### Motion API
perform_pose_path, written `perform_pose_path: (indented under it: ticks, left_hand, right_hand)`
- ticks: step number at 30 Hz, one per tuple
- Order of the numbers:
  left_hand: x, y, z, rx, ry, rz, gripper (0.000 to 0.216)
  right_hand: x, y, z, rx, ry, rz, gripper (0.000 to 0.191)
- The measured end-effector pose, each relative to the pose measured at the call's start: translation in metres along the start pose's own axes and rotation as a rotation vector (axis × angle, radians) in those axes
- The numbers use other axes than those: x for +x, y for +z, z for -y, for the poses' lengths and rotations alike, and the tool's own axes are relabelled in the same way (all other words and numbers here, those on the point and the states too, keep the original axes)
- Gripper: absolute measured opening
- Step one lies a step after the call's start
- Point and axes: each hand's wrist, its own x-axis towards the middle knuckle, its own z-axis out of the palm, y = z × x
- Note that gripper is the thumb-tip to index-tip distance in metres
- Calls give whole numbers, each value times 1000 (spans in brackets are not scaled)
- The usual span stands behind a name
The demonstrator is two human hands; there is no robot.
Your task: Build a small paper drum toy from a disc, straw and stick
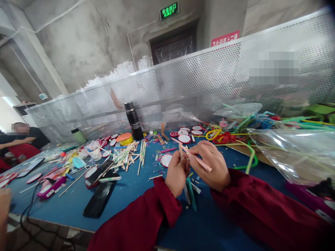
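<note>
My left hand (176,174) is closed in a pinch on a short, flat wooden stick (180,150) that points upward. Close beside it, my right hand (210,164) is closed around a slim pink tool (201,162), perhaps a pen or craft knife; its exact kind is unclear. The tool's far end meets or nearly meets the stick, but my fingers hide the contact. Beneath my hands a teal pen-like tool (192,197) lies on the blue table (154,174). A round white disc with a red rim (166,160) lies just left of my left hand.
Wooden sticks (128,157) lie in a pile left of centre, behind a black phone (99,198). A black bottle (134,122) stands against the perforated metal screen (199,87). Coloured straws and plastic bags (295,153) crowd the right. Another person (34,137) sits far left.
</note>
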Motion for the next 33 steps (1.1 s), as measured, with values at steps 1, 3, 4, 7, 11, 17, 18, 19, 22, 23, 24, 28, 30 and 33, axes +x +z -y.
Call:
perform_pose_path:
  ticks: [1,3,4,7,11,17,18,19,22,23,24,28,30,33]
  left_hand:
    - [0,0,0,-5,9,3,44]
    - [0,0,0,-10,26,7,44]
    - [0,0,0,-8,30,8,44]
    - [1,0,0,11,25,9,43]
    - [1,0,0,16,21,5,45]
    - [1,-1,1,0,10,7,42]
    - [1,-1,1,1,6,5,41]
    - [1,-1,1,4,1,3,41]
    - [0,-1,1,26,-11,2,40]
    - [0,-1,1,30,-10,1,40]
    - [0,-1,1,29,-7,0,41]
    - [0,-1,0,16,14,1,42]
    - [0,-1,0,20,16,6,43]
    - [1,-1,0,25,13,4,42]
  right_hand:
    - [0,0,0,4,-3,7,5]
    - [0,0,0,8,-7,23,6]
    - [0,0,1,6,-6,24,6]
    - [1,-1,1,-6,3,-1,6]
    - [1,-1,2,-4,12,2,5]
    - [1,-1,1,-6,13,-5,6]
    - [2,-1,1,-11,16,-9,6]
    - [2,-1,1,-14,17,-13,6]
    - [2,-1,1,-12,12,-14,6]
    - [2,-1,1,-9,11,-10,5]
    - [2,-1,2,-6,12,-5,5]
    - [2,-2,2,8,7,-6,6]
    - [2,-3,3,3,8,-14,6]
    - [2,-2,3,-8,21,-16,6]
